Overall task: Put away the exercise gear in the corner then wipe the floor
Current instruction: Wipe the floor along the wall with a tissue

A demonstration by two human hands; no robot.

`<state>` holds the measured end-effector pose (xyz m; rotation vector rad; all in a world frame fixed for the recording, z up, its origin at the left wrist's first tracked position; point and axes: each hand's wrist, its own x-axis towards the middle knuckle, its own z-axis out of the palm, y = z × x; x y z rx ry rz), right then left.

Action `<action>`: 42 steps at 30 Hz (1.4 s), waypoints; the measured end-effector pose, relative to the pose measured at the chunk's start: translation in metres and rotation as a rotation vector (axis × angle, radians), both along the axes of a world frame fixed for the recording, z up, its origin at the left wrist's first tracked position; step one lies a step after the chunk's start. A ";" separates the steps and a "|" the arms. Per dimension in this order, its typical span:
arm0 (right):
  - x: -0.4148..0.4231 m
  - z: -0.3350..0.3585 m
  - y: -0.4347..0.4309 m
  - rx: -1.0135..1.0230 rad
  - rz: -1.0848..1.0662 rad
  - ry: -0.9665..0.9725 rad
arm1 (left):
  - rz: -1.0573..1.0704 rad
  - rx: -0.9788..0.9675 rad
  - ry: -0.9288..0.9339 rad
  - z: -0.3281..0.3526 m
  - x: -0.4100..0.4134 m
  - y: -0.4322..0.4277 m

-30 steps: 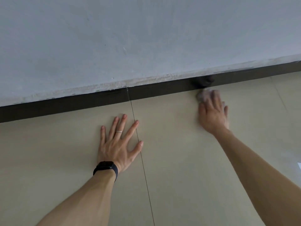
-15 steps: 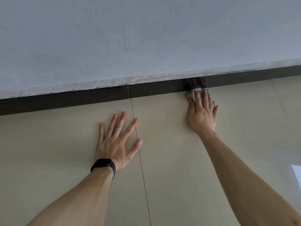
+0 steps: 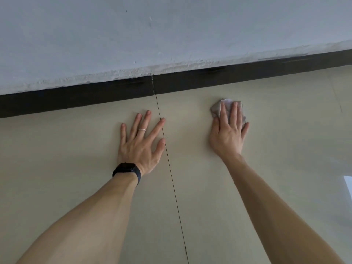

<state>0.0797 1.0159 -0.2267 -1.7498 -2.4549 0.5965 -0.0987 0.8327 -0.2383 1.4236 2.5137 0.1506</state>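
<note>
My right hand (image 3: 228,134) lies flat on a small crumpled grey-white cloth (image 3: 216,109) and presses it onto the beige tiled floor (image 3: 276,149), a short way in front of the dark skirting. Most of the cloth is hidden under my fingers. My left hand (image 3: 141,143) rests palm down on the floor with its fingers spread, beside a thin tile joint (image 3: 171,178). It holds nothing. It wears a ring and a black watch (image 3: 126,170). No exercise gear is in view.
A dark skirting board (image 3: 76,98) runs across the view at the foot of a pale grey wall (image 3: 171,31) with a rough lower edge. A bright reflection (image 3: 347,185) shows on the floor at the right edge.
My right hand has slid the cloth left and back toward me, away from the skirting board. My left hand has stayed planted on the floor.
</note>
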 end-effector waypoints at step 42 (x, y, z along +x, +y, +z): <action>0.239 0.012 -0.322 0.014 0.572 -0.119 | -0.097 -0.329 -0.135 0.033 0.131 -0.192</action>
